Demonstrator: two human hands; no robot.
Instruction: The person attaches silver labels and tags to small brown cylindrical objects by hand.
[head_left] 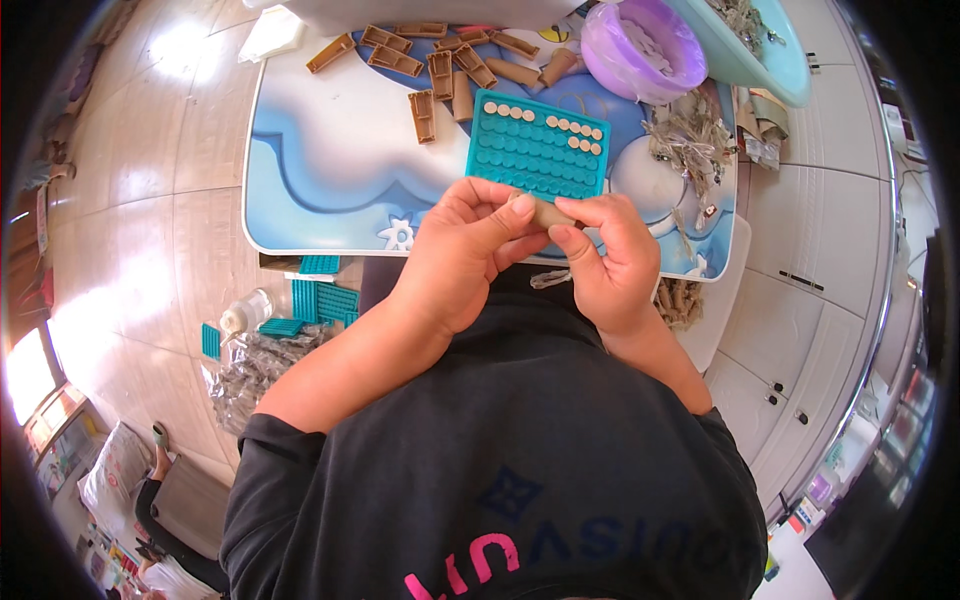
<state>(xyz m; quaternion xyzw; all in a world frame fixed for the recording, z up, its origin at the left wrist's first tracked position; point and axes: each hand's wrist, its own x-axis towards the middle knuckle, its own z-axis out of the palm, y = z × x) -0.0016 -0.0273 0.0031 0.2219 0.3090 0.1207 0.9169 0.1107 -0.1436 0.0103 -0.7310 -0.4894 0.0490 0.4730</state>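
Between my two hands, above the table's near edge, is a small tan-brown piece [548,213], much like the brown plastic casings lying on the table. My left hand [465,240] pinches its left end with thumb and fingers. On its right end close the thumb and fingertips of my right hand [610,255]. Fingers cover much of the piece, so its exact kind is unclear. Just beyond my hands lies a teal tray [520,185] with rows of round hollows; several beige discs [575,126] sit in its upper rows.
Several brown open casings [440,75] lie across the far part of the blue-and-white table [330,110]. At the far right stand a purple bowl [600,50] and a pale green basin [790,70]. Tangled wired parts [690,135] lie nearby. Teal trays [325,300] and clear bags [255,375] are at lower left.
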